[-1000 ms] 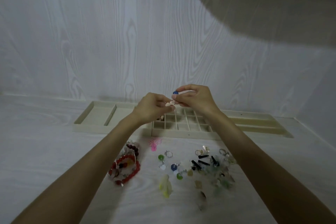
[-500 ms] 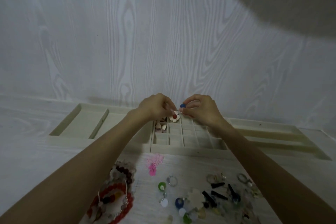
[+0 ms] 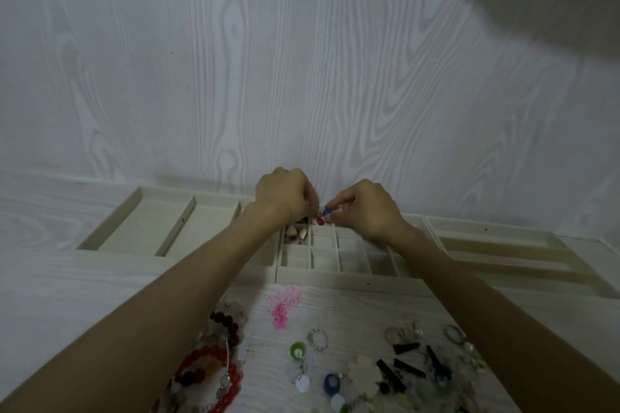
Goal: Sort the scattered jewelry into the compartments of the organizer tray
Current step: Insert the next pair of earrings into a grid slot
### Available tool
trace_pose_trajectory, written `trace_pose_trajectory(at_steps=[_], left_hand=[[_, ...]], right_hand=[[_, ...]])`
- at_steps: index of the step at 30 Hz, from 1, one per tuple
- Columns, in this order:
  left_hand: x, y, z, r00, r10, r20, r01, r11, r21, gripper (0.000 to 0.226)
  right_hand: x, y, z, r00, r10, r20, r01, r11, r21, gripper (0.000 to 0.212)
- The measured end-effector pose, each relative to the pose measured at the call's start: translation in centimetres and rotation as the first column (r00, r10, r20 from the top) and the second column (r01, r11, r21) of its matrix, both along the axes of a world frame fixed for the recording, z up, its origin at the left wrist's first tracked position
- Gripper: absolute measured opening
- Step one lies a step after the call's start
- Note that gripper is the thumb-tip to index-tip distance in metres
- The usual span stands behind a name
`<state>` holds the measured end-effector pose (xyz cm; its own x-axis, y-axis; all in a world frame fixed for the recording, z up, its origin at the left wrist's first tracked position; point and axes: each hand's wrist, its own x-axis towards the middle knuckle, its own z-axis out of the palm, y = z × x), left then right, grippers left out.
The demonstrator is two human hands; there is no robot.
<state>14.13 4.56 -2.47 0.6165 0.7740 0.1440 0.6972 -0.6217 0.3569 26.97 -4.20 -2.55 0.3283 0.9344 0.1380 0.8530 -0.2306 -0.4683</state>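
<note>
Both hands sit over the tray (image 3: 352,273) at 12 o'clock; right hand (image 3: 364,211) pinches a blue bead (image 3: 327,211); left hand (image 3: 285,196) pinches a red-dotted piece (image 3: 320,221); either could slip into the wrong box.

Both hands meet over the tray (image 3: 486,246), far row of small cells. Left hand (image 3: 285,194) pinches a red-centred piece (image 3: 320,221); right hand (image 3: 364,208) pinches a blue bead (image 3: 327,211) just above it. Shell-like bits (image 3: 297,232) lie in the cell below the left fingers

Dim, bluish, soft light; broad shadow in the upper right corner; wide-angle bowing toward the edges.
</note>
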Motion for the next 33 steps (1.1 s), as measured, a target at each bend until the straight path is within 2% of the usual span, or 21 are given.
trace_pose_trajectory(at_steps=[5,9,12,15,19,22,26,28,31,33], left_hand=[[0.2,-0.6,0.6,0.996,0.053,-0.067,-0.053,0.999,0.003,0.028],[0.4,-0.3,1.0,0.994,0.059,-0.096,-0.068,0.994,-0.088,0.016],[0.3,0.1,1.2,0.992,0.060,-0.113,-0.081,0.979,-0.186,0.017],[0.5,0.5,1.3,0.989,0.064,-0.135,-0.098,0.961,-0.258,0.037],[1.2,0.1,1.3,0.979,0.105,-0.177,-0.139,0.972,-0.191,0.040],[1.7,-0.6,1.4,0.972,0.104,-0.211,-0.133,0.983,-0.128,0.042],[0.9,-0.5,2.1,0.968,-0.001,-0.250,-0.034,0.991,-0.132,0.038],[-0.1,-0.3,2.3,0.953,-0.094,-0.287,0.063,0.991,-0.117,0.033],[-1.3,-0.8,2.4,0.902,-0.217,-0.373,0.199,0.976,-0.089,0.036],[-1.3,-1.5,2.5,0.860,-0.234,-0.454,0.248,0.968,-0.031,0.038]], right_hand=[[-0.5,0.3,0.4,0.990,0.001,0.143,0.007,0.998,-0.059,0.024],[-0.6,0.6,1.1,0.983,0.002,0.186,0.021,0.992,-0.121,0.017],[-0.8,0.9,1.2,0.983,-0.033,0.180,0.054,0.992,-0.112,0.016],[-0.9,1.0,1.2,0.986,-0.078,0.150,0.092,0.992,-0.087,0.017],[-0.8,1.2,1.2,0.987,-0.066,0.149,0.080,0.993,-0.089,0.007],[-0.9,1.2,1.4,0.982,-0.045,0.185,0.062,0.994,-0.088,0.009],[-0.2,0.2,1.9,0.985,0.022,0.171,-0.013,0.999,-0.049,0.027],[0.1,-0.5,2.0,0.959,0.095,0.266,-0.080,0.995,-0.067,0.036],[0.1,-1.4,1.5,0.866,0.178,0.467,-0.139,0.983,-0.118,0.045],[-0.2,-1.5,1.1,0.835,0.203,0.511,-0.159,0.979,-0.128,0.047]])
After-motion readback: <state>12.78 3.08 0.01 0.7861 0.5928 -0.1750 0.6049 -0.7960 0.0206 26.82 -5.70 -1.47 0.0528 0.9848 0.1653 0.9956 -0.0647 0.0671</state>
